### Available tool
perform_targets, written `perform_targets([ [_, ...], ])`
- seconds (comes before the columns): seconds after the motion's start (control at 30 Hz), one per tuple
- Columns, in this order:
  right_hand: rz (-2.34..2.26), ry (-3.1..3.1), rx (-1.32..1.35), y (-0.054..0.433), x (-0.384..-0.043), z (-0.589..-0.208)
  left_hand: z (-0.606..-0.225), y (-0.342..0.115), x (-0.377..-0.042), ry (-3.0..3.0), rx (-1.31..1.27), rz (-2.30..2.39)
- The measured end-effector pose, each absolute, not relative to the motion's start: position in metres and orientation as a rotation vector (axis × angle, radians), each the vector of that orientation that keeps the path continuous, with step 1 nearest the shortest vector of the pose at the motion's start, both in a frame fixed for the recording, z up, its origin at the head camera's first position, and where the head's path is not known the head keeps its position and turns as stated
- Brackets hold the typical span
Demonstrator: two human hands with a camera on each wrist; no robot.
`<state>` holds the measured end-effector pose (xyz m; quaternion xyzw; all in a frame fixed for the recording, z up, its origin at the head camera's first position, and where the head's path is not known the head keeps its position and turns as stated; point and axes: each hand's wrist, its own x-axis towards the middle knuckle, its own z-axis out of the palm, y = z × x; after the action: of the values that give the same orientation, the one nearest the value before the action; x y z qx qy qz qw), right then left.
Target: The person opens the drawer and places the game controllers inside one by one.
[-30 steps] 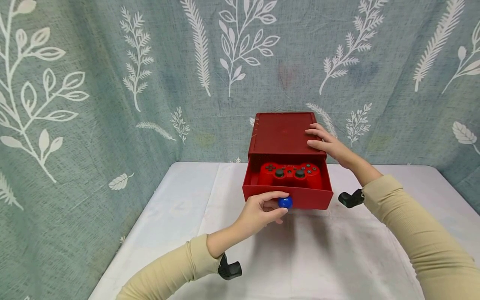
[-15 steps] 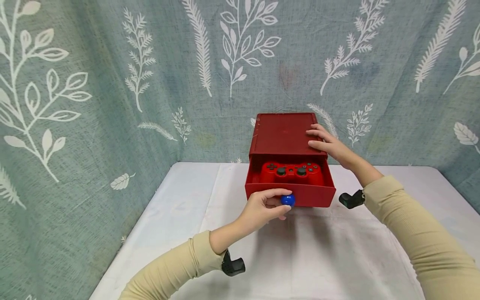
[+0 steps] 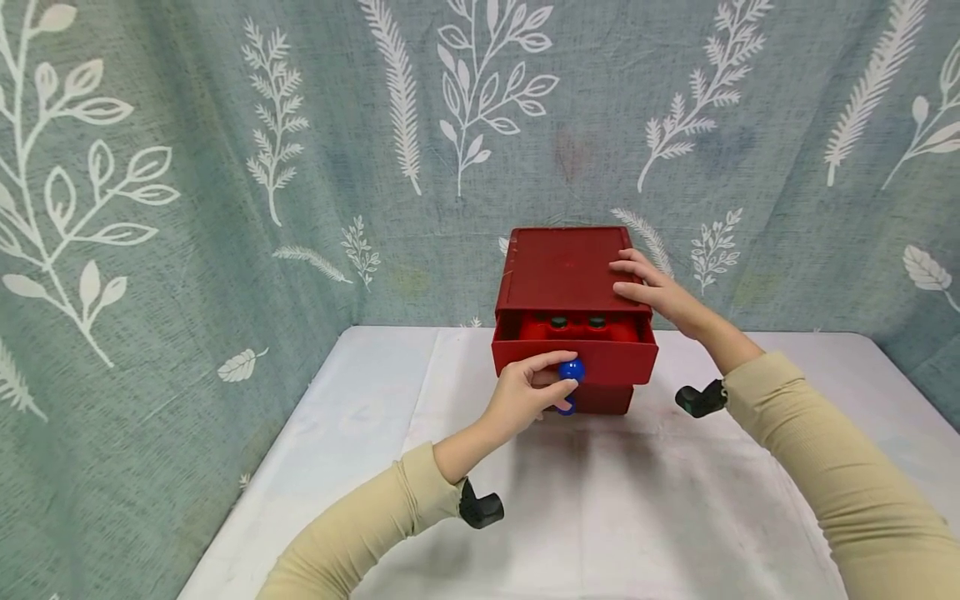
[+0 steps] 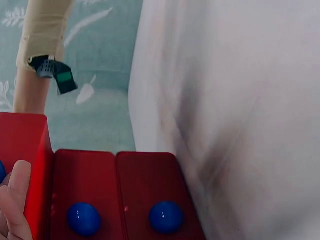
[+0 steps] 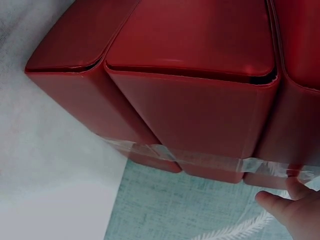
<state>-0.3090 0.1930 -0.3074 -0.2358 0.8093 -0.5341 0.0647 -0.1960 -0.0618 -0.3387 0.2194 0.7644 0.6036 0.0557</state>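
Note:
A red drawer unit [image 3: 562, 271] stands on the table, its top drawer [image 3: 618, 363] partly pulled out. My left hand [image 3: 521, 392] pinches the blue knob [image 3: 572, 370] on that drawer's front between thumb and fingers. Inside lies a red game controller [image 3: 577, 327]; only its upper part and black thumbsticks show above the drawer front. On the unit's top, at the right edge, rests my right hand [image 3: 656, 287] with fingers spread. In the left wrist view, two lower drawers with blue knobs [image 4: 84, 219] sit closed. Part of the left hand [image 4: 14, 210] shows at the left.
The table is covered with a white cloth [image 3: 360, 400]. A grey-green curtain [image 3: 420, 108] with white leaf patterns hangs behind and at the left. Clear tape [image 5: 210, 159] runs along the unit's side in the right wrist view.
The top drawer has slid back into the unit, and my left hand has moved away from me with the knob. More of the controller is covered. The right hand has stayed in place.

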Motion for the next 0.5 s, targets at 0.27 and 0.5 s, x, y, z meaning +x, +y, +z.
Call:
perform_targets([
  [0.27, -1.627, 2.428, -0.715, 0.193, -0.309, -0.308, -0.327, -0.060, -0.204, 2.332, 0.697, 1.805],
  [0.5, -1.644, 2.422, -0.704, 0.192, -0.309, -0.308, -0.352, -0.059, -0.236, 2.291, 0.693, 1.812],
])
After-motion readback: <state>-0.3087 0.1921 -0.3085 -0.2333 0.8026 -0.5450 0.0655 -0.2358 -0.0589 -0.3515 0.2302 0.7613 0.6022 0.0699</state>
